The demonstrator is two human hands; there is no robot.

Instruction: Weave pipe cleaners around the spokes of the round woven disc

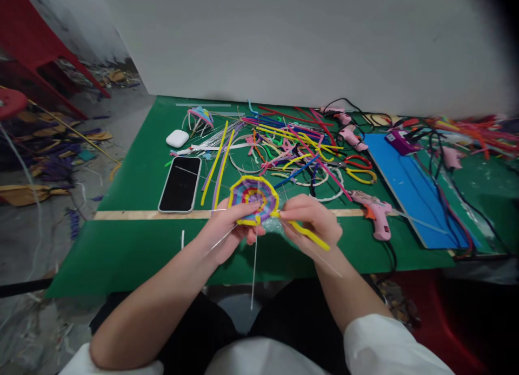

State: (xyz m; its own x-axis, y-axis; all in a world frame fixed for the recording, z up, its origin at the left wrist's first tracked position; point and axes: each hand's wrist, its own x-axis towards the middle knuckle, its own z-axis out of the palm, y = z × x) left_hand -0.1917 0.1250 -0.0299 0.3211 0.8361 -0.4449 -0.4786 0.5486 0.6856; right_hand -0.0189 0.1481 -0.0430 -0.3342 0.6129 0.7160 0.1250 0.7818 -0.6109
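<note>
Between my hands is a round woven disc (266, 189) with rings of purple, blue, red and yellow, and thin clear spokes sticking out all round. My left hand (233, 226) grips its lower left side, the thumb lying across its face and the fingers underneath. At the disc's lower right edge, my right hand (310, 221) pinches a yellow pipe cleaner (310, 234). The yellow runs round the disc's outer rim, and its loose end hangs past my right fingers toward the lower right.
A phone (180, 185) and white case (177, 138) lie left on the green table (133, 245). Behind the disc are many pipe cleaners (300, 137) and scissors (357, 169). To the right are a pink glue gun (379, 213), a blue board (405, 196) and cords.
</note>
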